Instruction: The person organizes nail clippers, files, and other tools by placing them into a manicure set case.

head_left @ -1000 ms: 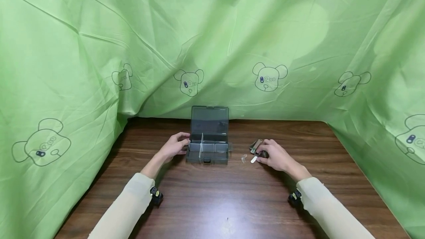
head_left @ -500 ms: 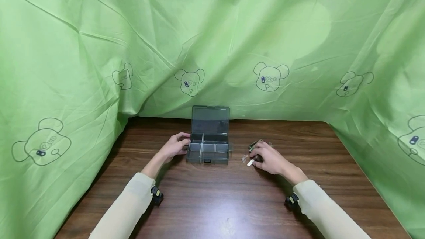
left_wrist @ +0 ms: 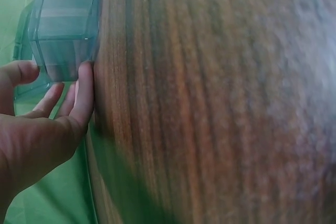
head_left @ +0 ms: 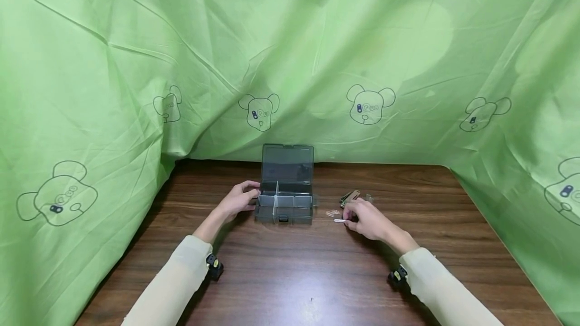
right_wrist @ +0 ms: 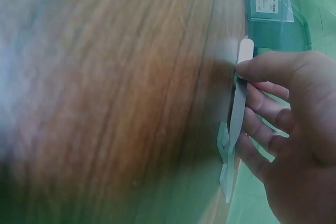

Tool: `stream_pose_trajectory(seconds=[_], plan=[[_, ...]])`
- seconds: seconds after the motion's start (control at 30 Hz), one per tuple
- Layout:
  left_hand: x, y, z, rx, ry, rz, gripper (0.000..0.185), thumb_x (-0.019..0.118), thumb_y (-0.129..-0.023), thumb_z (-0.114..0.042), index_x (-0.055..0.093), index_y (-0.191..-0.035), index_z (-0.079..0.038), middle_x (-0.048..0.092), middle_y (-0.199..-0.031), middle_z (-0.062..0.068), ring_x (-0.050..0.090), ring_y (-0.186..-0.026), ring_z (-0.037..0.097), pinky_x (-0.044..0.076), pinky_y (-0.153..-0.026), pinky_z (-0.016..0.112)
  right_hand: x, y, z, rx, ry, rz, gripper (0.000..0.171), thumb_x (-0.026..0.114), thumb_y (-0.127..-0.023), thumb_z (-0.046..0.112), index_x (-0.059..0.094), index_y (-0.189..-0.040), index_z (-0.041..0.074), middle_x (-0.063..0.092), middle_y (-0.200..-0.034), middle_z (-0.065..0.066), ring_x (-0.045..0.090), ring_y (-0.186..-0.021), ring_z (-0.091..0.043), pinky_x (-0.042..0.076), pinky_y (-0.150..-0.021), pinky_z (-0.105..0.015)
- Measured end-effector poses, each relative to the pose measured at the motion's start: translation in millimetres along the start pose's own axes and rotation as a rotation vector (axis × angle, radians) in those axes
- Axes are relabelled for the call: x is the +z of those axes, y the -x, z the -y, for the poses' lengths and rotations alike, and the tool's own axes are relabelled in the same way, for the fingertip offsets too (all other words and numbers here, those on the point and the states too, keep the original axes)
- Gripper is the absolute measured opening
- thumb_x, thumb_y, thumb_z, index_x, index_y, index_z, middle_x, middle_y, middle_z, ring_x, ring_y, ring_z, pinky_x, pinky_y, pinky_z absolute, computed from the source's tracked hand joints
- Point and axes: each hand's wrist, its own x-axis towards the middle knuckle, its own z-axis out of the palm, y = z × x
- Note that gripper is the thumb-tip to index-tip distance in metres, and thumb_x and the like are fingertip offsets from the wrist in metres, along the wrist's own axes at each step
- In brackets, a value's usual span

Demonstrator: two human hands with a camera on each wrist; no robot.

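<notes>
While left hand (head_left: 235, 201) steadies box (head_left: 284, 205), right hand (head_left: 368, 219) pinches white strip (head_left: 340, 221).

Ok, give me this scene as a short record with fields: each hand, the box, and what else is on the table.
left hand: fingers rest against the left side of the box, holding nothing
right hand: pinches a thin white strip at the table
box: clear, lid up, dividers inside
table: dark wood
other items: clippers and small clear pieces by the right hand
backdrop: green cloth with bear prints
</notes>
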Motion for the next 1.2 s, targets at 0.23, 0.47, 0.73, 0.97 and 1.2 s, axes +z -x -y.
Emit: stream_pose_trajectory(seconds=[0.23,0.47,0.73,0.97,1.2], plan=[[1.0,-0.1,-0.8,-0.006,-0.01,0.006,0.045,0.055,-0.107,-0.013,0.049,-0.149,0.001,0.061,-0.138,0.023,0.065,-0.124,0.035,0.058,-0.099,0.048,-7,-2,5,0.023,-0.142,0.006,0.023,0.08,-0.088,-0.001,0.066,-0.085,0.018,0.058,-0.076,0.013,0.054,-0.069,-0.003,0.051,-0.061,-0.024],[-0.2,1.6,-0.4,-0.009,-0.003,-0.003,0.044,0.055,-0.107,-0.012,0.049,-0.149,0.002,0.061,-0.134,0.022,0.065,-0.123,0.036,0.058,-0.099,0.049,-14,-23,21,0.006,-0.173,-0.063,0.019,0.081,-0.089,0.004,0.069,-0.086,0.018,0.062,-0.077,0.013,0.057,-0.069,-0.004,0.052,-0.061,-0.025],[-3.4,4.4,-2.2,-0.01,-0.018,0.008,0.044,0.053,-0.109,-0.013,0.048,-0.15,0.001,0.057,-0.139,0.025,0.062,-0.129,0.038,0.056,-0.103,0.052,-10,-57,47,0.038,-0.24,-0.065,0.017,0.079,-0.092,0.003,0.07,-0.088,0.018,0.064,-0.077,0.011,0.06,-0.072,-0.008,0.053,-0.065,-0.026],[-2.1,4.7,-3.9,-0.003,-0.028,0.014,0.046,0.052,-0.109,-0.014,0.046,-0.152,0.002,0.055,-0.142,0.028,0.059,-0.132,0.042,0.054,-0.105,0.053,0,-82,68,-0.004,-0.328,-0.079,0.015,0.079,-0.092,0.003,0.071,-0.088,0.015,0.066,-0.08,0.008,0.062,-0.075,-0.009,0.055,-0.068,-0.026],[-1.0,4.5,-3.8,0.001,-0.035,0.023,0.046,0.053,-0.109,-0.015,0.046,-0.152,0.002,0.055,-0.142,0.028,0.058,-0.133,0.043,0.055,-0.104,0.052,16,-96,79,-0.027,-0.318,-0.082,0.015,0.079,-0.092,0.003,0.07,-0.088,0.014,0.066,-0.081,0.007,0.062,-0.075,-0.008,0.056,-0.069,-0.025]])
